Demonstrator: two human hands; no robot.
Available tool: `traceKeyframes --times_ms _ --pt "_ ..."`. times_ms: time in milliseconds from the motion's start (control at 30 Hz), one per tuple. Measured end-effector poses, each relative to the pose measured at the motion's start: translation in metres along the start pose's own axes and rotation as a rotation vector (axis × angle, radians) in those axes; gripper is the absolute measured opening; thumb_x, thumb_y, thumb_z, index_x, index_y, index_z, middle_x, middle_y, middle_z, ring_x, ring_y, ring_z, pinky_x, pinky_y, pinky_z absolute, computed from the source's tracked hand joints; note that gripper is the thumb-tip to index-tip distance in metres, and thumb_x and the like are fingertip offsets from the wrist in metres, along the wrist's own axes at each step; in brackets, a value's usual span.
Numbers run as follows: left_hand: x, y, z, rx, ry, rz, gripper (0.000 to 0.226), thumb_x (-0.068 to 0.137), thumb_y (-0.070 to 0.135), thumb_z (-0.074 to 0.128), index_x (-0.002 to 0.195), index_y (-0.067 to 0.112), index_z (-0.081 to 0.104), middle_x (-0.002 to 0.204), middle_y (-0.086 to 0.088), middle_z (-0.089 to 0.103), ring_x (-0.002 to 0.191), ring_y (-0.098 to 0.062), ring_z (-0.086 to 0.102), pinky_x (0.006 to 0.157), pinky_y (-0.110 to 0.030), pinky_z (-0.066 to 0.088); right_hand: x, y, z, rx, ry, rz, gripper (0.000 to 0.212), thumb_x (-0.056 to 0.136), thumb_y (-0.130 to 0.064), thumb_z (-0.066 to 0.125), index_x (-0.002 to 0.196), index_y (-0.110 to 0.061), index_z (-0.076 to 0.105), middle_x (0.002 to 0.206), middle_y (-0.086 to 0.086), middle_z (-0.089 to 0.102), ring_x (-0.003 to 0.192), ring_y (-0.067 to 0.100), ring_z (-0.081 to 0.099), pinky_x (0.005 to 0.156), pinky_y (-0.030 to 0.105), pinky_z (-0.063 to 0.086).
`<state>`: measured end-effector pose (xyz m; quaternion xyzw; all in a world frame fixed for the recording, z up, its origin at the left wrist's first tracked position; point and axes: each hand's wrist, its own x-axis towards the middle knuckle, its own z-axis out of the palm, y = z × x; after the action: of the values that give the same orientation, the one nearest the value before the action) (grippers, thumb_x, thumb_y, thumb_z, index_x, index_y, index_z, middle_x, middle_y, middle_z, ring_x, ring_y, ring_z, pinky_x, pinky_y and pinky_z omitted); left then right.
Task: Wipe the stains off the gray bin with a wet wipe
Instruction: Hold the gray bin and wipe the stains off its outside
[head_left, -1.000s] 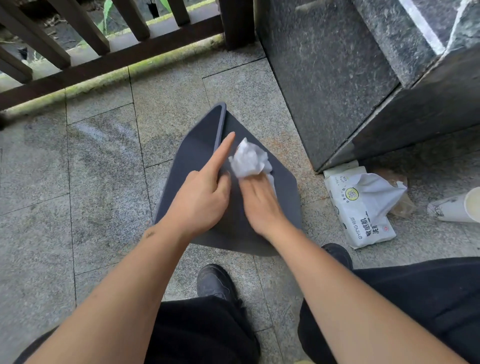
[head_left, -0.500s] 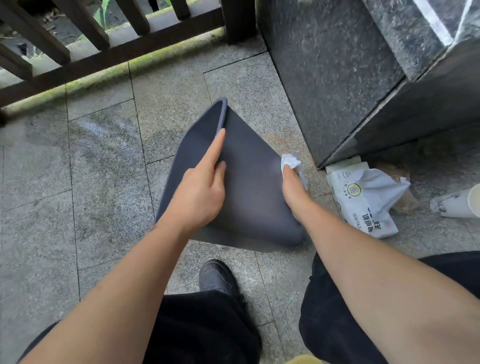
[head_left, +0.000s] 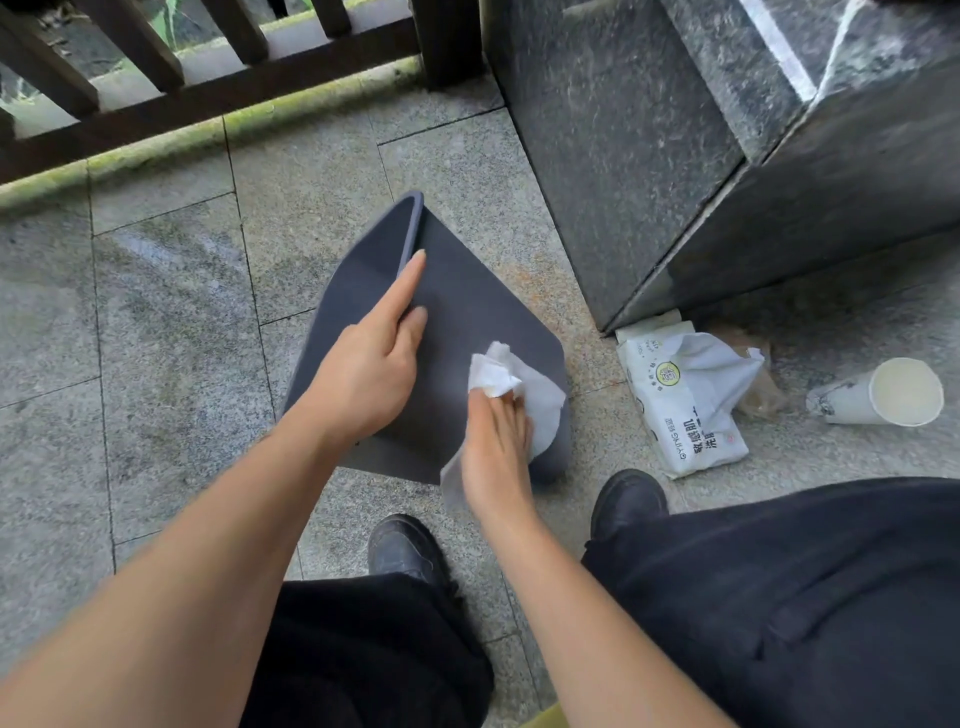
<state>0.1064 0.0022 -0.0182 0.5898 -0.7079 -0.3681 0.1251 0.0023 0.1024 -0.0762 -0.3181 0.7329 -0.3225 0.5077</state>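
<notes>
The gray bin (head_left: 467, 291) lies tipped on the stone floor, one flat side facing up. My left hand (head_left: 371, 369) rests along its upper edge, index finger stretched toward the rim and the other fingers curled over the edge. My right hand (head_left: 493, 441) presses a crumpled white wet wipe (head_left: 511, 384) against the bin's lower right side. Part of the wipe hangs below my palm. Which stains lie under the wipe I cannot see.
A white pack of wet wipes (head_left: 680, 400) lies on the floor to the right, next to a fallen paper cup (head_left: 883, 392). A dark granite block (head_left: 675, 140) stands at the right. A wooden railing (head_left: 208, 67) runs along the top. My shoes (head_left: 405, 545) stand just below the bin.
My right hand has slid with the wipe from the bin's right edge back in and down onto its lower right face. My left hand has kept its hold on the edge.
</notes>
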Motion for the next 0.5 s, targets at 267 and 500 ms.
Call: traceKeyframes --times_ms 267,500 --pt "0.000 0.006 0.002 -0.114 -0.023 -0.005 0.048 0.102 0.054 0.033 0.147 0.058 0.018 0.129 0.030 0.039 0.112 0.023 0.037 0.080 0.003 0.020 0.042 -0.052 -0.011 0.163 -0.214 -0.053 0.056 0.106 -0.038 0.017 0.146 -0.004 0.037 0.152 0.021 0.041 0.142 0.035 0.035 0.118 0.050 0.026" --pt "0.002 -0.009 -0.002 -0.246 0.048 -0.082 0.053 0.098 0.056 0.037 0.149 0.054 0.022 0.139 0.041 0.025 0.124 0.025 0.022 0.096 -0.003 0.016 0.119 -0.034 -0.014 -0.181 -0.210 -0.201 0.066 0.097 -0.052 0.012 0.147 -0.020 0.041 0.152 0.011 0.043 0.139 0.026 0.036 0.097 0.030 0.021"
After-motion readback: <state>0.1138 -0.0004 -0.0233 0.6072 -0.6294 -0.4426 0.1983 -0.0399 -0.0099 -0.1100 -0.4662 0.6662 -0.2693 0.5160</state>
